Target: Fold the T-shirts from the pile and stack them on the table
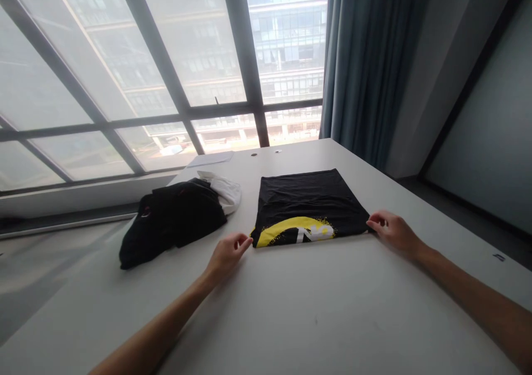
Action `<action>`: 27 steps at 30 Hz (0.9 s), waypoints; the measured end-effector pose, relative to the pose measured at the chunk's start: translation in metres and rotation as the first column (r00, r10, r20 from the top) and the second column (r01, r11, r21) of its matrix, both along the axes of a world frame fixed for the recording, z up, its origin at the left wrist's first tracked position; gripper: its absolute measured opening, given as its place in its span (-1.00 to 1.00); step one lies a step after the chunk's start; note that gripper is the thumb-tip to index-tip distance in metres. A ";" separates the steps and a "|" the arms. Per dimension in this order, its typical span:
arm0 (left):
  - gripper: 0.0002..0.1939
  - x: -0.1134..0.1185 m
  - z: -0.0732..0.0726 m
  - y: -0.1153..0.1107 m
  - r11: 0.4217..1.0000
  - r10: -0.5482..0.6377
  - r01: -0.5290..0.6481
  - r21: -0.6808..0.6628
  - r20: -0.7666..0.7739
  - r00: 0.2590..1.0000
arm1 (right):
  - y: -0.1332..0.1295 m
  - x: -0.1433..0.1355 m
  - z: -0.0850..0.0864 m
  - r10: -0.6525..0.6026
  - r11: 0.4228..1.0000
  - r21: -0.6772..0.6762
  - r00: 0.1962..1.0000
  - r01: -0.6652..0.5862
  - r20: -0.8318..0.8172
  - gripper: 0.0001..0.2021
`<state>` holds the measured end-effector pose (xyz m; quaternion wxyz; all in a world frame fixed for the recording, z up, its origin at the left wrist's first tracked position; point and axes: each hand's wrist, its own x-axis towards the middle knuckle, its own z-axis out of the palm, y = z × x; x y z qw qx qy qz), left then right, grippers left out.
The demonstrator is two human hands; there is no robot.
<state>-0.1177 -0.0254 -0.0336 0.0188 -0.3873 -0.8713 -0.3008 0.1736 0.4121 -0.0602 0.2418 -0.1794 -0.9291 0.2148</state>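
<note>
From here I see the black printed cloth lying flat on the white table. At its near left corner, the left hand has thumb and fingertips pinched together on the fabric; at its near right corner, the right hand pinches likewise.

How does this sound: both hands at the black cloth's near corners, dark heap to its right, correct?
Wrong side: the head view shows the dark heap left of the black cloth. Left hand and right hand are at its near corners.
</note>
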 end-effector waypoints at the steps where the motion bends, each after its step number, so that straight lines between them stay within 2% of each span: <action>1: -0.57 0.002 0.000 0.002 1.000 -0.003 0.004 -0.018 0.055 0.998 | 0.001 -0.001 -0.002 -0.056 0.997 -0.046 0.998 0.056 0.014 -0.64; 4: -0.59 0.008 -0.001 0.011 0.999 0.001 0.007 -0.053 0.146 0.989 | 0.003 -0.003 -0.003 -0.111 0.985 -0.124 0.991 0.120 0.074 -0.65; 6: -0.60 0.009 -0.003 0.017 0.999 0.017 -0.012 -0.040 0.130 0.991 | 0.003 -0.002 0.000 -0.103 0.980 -0.162 0.992 0.115 0.079 -0.65; 11: -0.61 0.010 -0.008 0.023 0.990 -0.042 0.036 0.137 0.041 0.998 | 0.001 0.002 0.008 -0.060 0.963 -0.260 0.998 0.064 0.024 -0.67; 16: -0.59 0.007 -0.005 0.022 0.962 -0.115 0.078 0.262 0.131 0.985 | 0.003 0.000 0.004 -0.078 0.946 -0.320 0.995 0.054 -0.062 -0.66; 19: -0.55 0.005 -0.003 0.021 0.959 -0.129 0.068 0.275 0.210 0.969 | 0.002 -0.004 -0.001 -0.064 0.905 -0.425 0.985 -0.011 -0.163 -0.68; 21: -0.52 0.004 -0.003 0.022 0.956 -0.125 0.057 0.289 0.223 0.967 | -0.001 -0.006 -0.003 -0.081 0.864 -0.502 0.977 -0.030 -0.196 -0.63; 24: -0.45 0.004 -0.003 0.025 0.945 -0.126 0.050 0.322 0.218 0.968 | -0.008 -0.007 -0.001 -0.137 0.834 -0.552 0.972 0.008 -0.193 -0.57; 27: -0.35 0.004 -0.001 0.024 0.955 -0.148 0.059 0.292 0.293 0.945 | -0.011 -0.005 0.003 -0.188 0.823 -0.565 0.965 0.054 -0.182 -0.58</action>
